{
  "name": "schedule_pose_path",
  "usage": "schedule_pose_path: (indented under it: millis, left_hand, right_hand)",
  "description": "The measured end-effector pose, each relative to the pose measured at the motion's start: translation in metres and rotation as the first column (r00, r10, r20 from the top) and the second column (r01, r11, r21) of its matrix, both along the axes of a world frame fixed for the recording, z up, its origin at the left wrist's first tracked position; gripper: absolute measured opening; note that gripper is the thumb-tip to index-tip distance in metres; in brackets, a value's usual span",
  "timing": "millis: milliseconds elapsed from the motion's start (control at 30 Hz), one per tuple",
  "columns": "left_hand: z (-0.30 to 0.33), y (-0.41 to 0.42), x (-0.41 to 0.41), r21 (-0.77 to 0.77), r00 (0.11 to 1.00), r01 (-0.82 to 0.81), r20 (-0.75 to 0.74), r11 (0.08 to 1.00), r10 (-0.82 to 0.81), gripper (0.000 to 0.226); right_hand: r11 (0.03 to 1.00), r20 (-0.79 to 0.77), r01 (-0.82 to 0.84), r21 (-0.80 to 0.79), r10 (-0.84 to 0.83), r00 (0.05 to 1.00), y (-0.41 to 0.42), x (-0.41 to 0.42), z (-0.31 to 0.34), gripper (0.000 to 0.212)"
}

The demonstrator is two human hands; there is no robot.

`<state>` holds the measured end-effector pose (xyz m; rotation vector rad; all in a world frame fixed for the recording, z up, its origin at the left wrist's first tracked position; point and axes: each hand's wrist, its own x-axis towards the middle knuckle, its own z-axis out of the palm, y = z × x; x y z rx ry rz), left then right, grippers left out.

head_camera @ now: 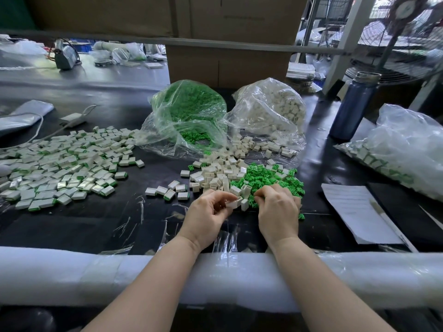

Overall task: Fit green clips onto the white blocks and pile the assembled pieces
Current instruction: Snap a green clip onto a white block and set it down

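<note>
Head view: black table [134,221] edged with white foam padding [96,276].

Assembled pile [60,164] left; loose clips [271,178] right of blocks [215,173].

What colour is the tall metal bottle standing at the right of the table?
Dark blue, with a silver rim; the tall metal bottle shows in the head view.

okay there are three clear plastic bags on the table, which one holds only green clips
The middle bag, left of the bag of plain white blocks. It shows solid green inside; the third bag, at far right, holds white pieces with green edges.
</note>
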<state>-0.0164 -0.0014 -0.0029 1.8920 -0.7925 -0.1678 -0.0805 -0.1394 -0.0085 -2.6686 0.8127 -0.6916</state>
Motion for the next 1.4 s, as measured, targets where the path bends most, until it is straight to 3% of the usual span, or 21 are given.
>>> schedule_pose_path:
  millis: [167, 267, 333, 467, 567, 833, 967, 1133, 1300, 1400]
  left_hand:
    - [-0.001, 0.000, 0.001, -0.024, 0.992, 0.029, -0.119, 0.999, -0.031, 0.017]
    - [-0.001, 0.000, 0.002, -0.019, 0.993, 0.028, -0.117, 0.999, -0.030, 0.016]
    - [-0.002, 0.000, 0.002, -0.022, 0.993, 0.030, -0.117, 0.999, -0.032, 0.016]
    - [-0.003, 0.000, 0.003, -0.026, 0.992, 0.017, -0.122, 1.000, -0.020, 0.014]
    - [-0.005, 0.000, 0.004, -0.034, 0.990, 0.011, -0.139, 0.999, -0.015, 0.014]
    - [-0.004, -0.001, 0.005, -0.092, 0.988, -0.019, -0.153, 0.996, 0.005, 0.008]
    - [-0.003, 0.000, 0.005, -0.182, 0.982, -0.012, -0.185, 0.983, -0.022, 0.022]
    - [-0.001, -0.001, 0.003, -0.247, 0.953, -0.016, -0.298, 0.969, -0.060, 0.016]
    - [-0.001, 0.000, 0.004, -0.189, 0.963, 0.011, -0.263, 0.982, -0.062, 0.003]
    - [0.000, 0.000, 0.004, -0.197, 0.959, 0.025, -0.271, 0.980, -0.080, 0.008]
  right_hand:
    - [0.960, 0.247, -0.218, 0.175, 0.171, 0.954, 0.008, -0.005, 0.006, 0.018]
    - [0.929, 0.246, -0.315, 0.194, 0.265, 0.932, 0.010, -0.006, 0.006, 0.029]
    - [0.911, 0.259, -0.343, 0.228, 0.283, 0.923, 0.009, -0.006, 0.006, 0.025]
    - [0.851, 0.330, -0.386, 0.355, 0.272, 0.904, 0.008, -0.007, 0.006, 0.011]
    - [0.824, 0.377, -0.387, 0.413, 0.232, 0.897, 0.007, -0.008, 0.006, 0.016]
    - [0.789, 0.448, -0.433, 0.437, 0.226, 0.865, 0.005, -0.006, 0.005, 0.007]
    - [0.742, 0.465, -0.459, 0.489, 0.224, 0.857, 0.005, -0.006, 0.006, 0.012]
    - [0.616, 0.511, -0.502, 0.607, 0.181, 0.840, 0.008, -0.007, 0.010, 0.017]
    - [0.545, 0.505, -0.511, 0.664, 0.177, 0.845, 0.008, -0.008, 0.012, 0.016]
    - [0.547, 0.493, -0.507, 0.666, 0.187, 0.850, 0.009, -0.008, 0.012, 0.015]
